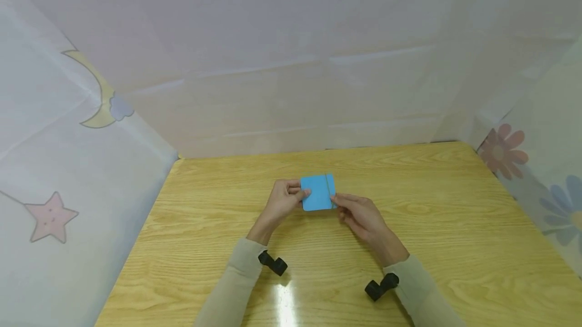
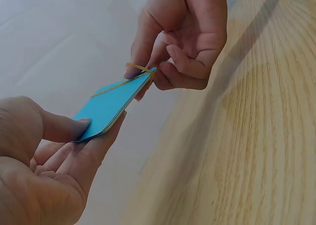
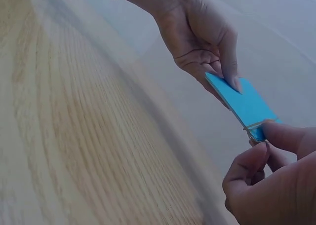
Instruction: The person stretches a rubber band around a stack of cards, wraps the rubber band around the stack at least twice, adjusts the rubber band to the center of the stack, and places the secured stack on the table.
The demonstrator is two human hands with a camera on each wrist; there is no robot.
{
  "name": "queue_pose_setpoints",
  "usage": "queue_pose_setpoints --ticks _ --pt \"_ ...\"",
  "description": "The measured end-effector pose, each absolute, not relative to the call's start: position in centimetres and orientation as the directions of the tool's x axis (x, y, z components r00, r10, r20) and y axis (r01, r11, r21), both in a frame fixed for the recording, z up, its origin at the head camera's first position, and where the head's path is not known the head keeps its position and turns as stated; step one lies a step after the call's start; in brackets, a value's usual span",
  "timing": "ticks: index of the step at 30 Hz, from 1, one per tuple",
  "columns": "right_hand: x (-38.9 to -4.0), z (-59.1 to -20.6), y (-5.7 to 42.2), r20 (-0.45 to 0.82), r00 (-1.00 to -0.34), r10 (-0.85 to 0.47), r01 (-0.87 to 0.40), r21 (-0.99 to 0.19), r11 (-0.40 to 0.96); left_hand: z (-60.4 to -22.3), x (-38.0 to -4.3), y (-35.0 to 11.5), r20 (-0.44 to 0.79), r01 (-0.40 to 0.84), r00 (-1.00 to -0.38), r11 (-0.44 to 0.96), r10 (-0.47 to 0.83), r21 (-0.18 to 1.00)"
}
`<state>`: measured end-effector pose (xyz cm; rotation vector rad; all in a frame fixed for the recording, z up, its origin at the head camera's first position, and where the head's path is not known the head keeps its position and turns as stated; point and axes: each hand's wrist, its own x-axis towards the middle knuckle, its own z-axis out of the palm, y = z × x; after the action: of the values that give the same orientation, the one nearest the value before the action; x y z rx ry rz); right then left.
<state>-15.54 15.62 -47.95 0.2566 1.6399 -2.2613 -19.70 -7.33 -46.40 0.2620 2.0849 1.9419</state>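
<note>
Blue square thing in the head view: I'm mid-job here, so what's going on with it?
A person is holding a thin blue square over the wooden table. The left grip pinches its left side, thumb on top; the right grip pinches the right edge. A thin tan band runs across the square near that right edge. Whether the band is going on or coming off, I can't tell.

- We see a bright-blue card crossed by a tan rubber band.
- We find yellowish wood grain across the table at 6 o'clock.
- Both sleeves look beige to us.
- Near 9 o'clock, we spot a yellow moon, a bluish cloud and a pink star.
- Near 3 o'clock, we notice a pink flower and a blue flower.
</note>
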Motion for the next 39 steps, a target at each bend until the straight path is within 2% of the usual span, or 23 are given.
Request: queue_pose_setpoints --ticks 10,19,31,39 --pt "-15.7 -47.8 15.7 -0.29 -0.946 -0.147 0.316 -0.927 -0.201 -46.5 -19.7 -7.9 -0.074 -0.035 -0.924 0.109 0.375 0.993" --pt "-16.7 -47.0 16.8 -0.286 -0.952 -0.104 0.293 -0.954 -0.058 -46.7 -19.1 -7.5 -0.102 -0.039 -0.888 0.148 0.448 0.988" --pt "-17.2 -46.8 18.3 -0.262 -0.94 -0.221 0.303 -0.936 -0.181 -47.7 -18.5 -6.9 -0.103 -0.046 -0.867 0.127 0.487 0.991" --pt "-17.4 -47.0 18.5 -0.294 -0.931 -0.218 0.335 -0.923 -0.187 -47.8 -18.6 -7.2 -0.121 -0.071 -0.856 0.118 0.502 0.991"
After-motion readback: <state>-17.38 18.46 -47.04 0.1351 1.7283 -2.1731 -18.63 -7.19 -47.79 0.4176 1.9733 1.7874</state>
